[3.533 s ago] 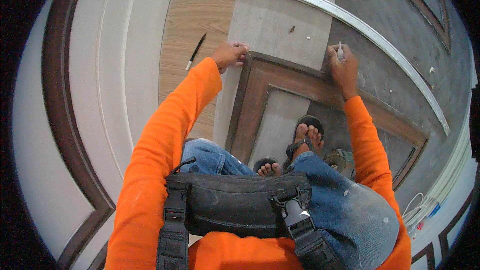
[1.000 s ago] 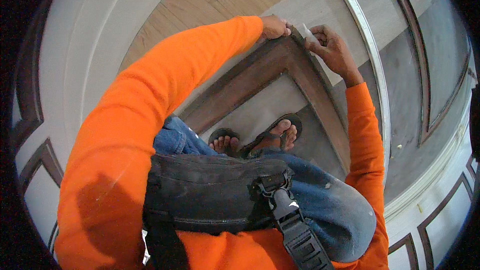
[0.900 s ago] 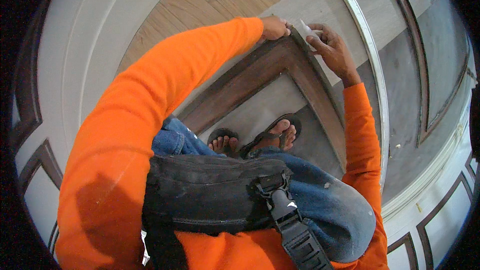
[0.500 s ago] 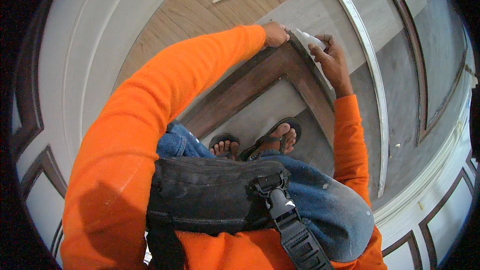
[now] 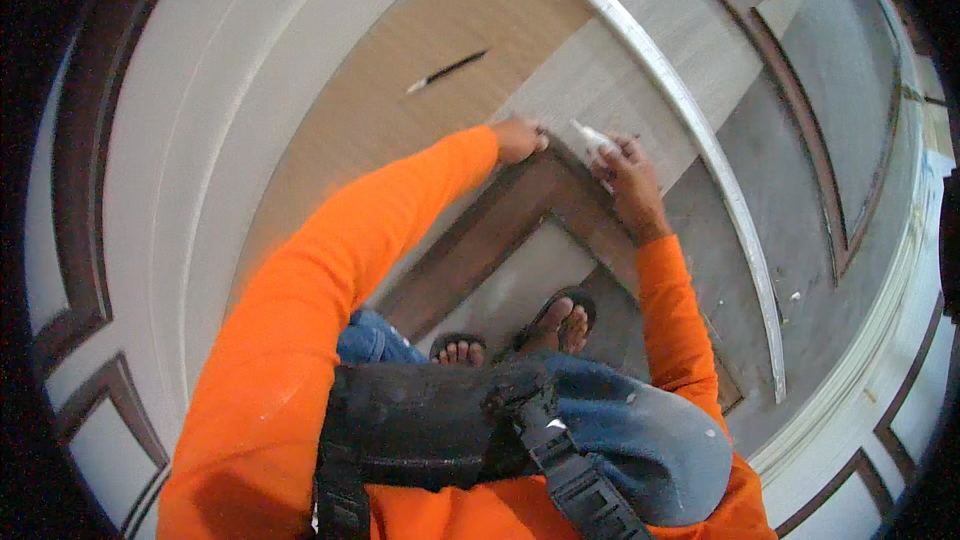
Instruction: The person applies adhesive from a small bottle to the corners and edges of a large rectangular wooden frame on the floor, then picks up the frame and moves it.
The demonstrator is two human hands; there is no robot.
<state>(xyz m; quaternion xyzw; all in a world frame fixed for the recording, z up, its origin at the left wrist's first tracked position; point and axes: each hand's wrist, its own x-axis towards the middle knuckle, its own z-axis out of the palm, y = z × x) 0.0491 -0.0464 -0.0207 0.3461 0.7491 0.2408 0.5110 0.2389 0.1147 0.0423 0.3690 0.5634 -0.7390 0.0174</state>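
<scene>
I crouch on a grey door panel with a dark brown wooden moulding frame point(image 5: 520, 210). My left hand point(image 5: 517, 138) presses fingers-down on the top corner of that frame. My right hand point(image 5: 625, 175) is shut on a small white tube point(image 5: 592, 137), whose tip points toward the same corner, close to my left fingers. Both sleeves are orange. My sandalled feet point(image 5: 550, 320) rest inside the frame.
A thin dark pencil-like tool point(image 5: 447, 70) lies on the tan board up and left of my hands. A long pale moulding strip point(image 5: 700, 140) runs diagonally to the right. White door panels with brown trim surround the spot. A black pouch hangs at my waist.
Earlier my hands were apart on the frame's two corners. Now both meet at one corner, and the white tube has come down close to my left fingers. My view has shifted.
</scene>
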